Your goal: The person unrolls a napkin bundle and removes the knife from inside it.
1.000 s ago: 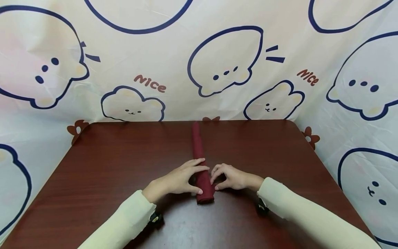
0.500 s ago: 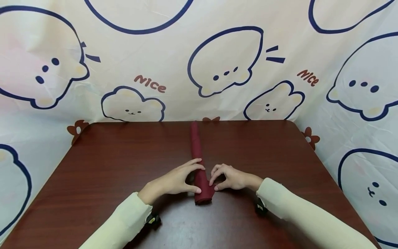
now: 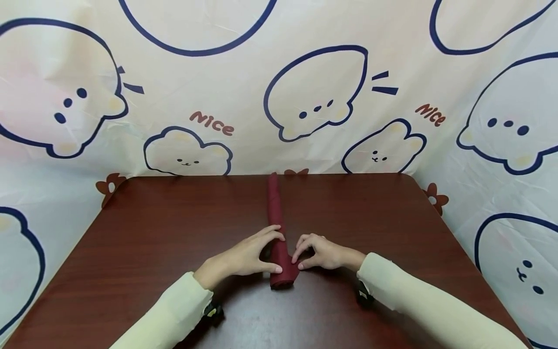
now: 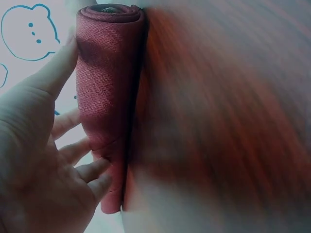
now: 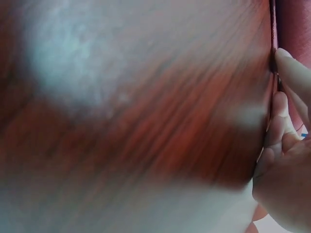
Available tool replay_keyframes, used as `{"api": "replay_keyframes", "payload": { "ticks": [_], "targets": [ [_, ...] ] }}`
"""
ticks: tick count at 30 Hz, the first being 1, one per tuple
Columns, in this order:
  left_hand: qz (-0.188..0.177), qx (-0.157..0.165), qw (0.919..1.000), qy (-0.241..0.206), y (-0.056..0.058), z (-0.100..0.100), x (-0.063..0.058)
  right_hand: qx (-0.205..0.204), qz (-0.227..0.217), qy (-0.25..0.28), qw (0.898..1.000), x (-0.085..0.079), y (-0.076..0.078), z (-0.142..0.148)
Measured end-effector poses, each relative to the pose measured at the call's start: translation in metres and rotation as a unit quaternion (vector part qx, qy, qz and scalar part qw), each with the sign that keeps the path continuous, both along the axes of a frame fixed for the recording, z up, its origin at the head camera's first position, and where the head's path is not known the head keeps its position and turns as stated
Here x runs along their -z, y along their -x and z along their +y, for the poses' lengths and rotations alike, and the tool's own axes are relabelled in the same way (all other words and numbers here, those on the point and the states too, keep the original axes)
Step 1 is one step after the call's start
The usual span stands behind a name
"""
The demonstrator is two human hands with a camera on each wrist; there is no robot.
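Backdrop: pale printed cloth (image 3: pixel 244 92) with navy-outlined cartoon faces, hanging behind and at both sides of a dark red-brown wood-grain table (image 3: pixel 174 208). Legible writing: "Nice" in brown lettering (image 3: pixel 211 123) left of centre, and the same word in matching lettering (image 3: pixel 430 115) at right. Brown flower prints (image 3: pixel 111 187) sit at the table's far corners. A yellow-green mark shows on the dark device (image 3: pixel 213 312) under the left cuff; too small to read.

Edges: far, left and right sides of the table in view; near edge out of frame. Wood surface extends well to either side of the work and continues toward the person, with a glossy reflection in front.

Specimen: roll of red cloth (image 3: pixel 274 208), lying lengthwise near the middle of the table. Far tip reaches the far edge; near end stops between the two hands, its coiled layers visible in the left wrist view.

Hands: apart, one on each side. Left hand (image 3: pixel 244 254) holds the roll, thumb near the coiled end, fingers curved onto it farther along. Right hand (image 3: pixel 324 253) pinches a small flap (image 3: pixel 294 266) of the cloth between thumb and forefinger. Both sleeves (image 3: pixel 436 303) pale.
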State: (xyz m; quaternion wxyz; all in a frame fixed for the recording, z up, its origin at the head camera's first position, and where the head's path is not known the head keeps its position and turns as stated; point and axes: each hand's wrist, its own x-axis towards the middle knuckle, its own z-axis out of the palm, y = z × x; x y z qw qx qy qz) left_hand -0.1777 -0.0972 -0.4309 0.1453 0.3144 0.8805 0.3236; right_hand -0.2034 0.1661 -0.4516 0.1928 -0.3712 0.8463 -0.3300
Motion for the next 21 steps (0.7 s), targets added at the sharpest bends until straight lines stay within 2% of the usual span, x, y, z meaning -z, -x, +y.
{"api": "replay_keyframes", "payload": {
  "ticks": [13,21],
  "targets": [
    [0.029,0.002,0.9995,0.013,-0.003,-0.018,-0.001,0.007,-0.010,0.002,1.000,0.003,0.000,-0.001],
    [0.026,-0.001,0.9995,0.017,-0.006,-0.030,-0.002,0.007,-0.004,0.006,1.000,0.003,0.000,-0.002]
  ]
}}
